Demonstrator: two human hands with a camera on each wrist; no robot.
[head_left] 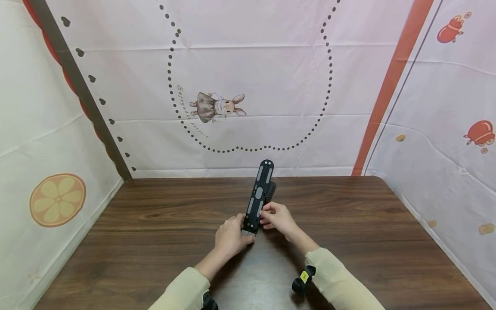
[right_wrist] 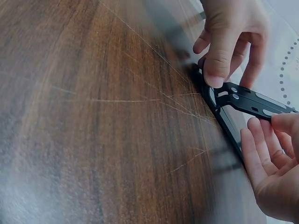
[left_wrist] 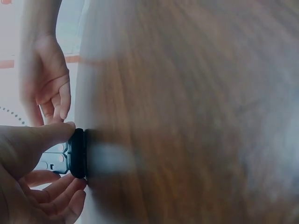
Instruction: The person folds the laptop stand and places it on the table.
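A black folding laptop stand (head_left: 258, 193), long and narrow with pale grey pads along its top, is held just above the table, its far end pointing away. My left hand (head_left: 230, 236) grips the near end, thumb on one side and fingers on the other. At the right side, the fingertips of my right hand (head_left: 280, 220) pinch the stand's edge. In the right wrist view, two bars of the stand (right_wrist: 252, 103) spread apart from a hinge beneath the left thumb. The left wrist view shows the near end (left_wrist: 77, 154) between thumb and fingers.
A dark brown wood-grain table (head_left: 155, 254) lies under both hands. Pale printed cloth (head_left: 271, 82) hangs behind it and along both sides. A black wrist camera (head_left: 302, 282) sits at the right sleeve, close over the table.
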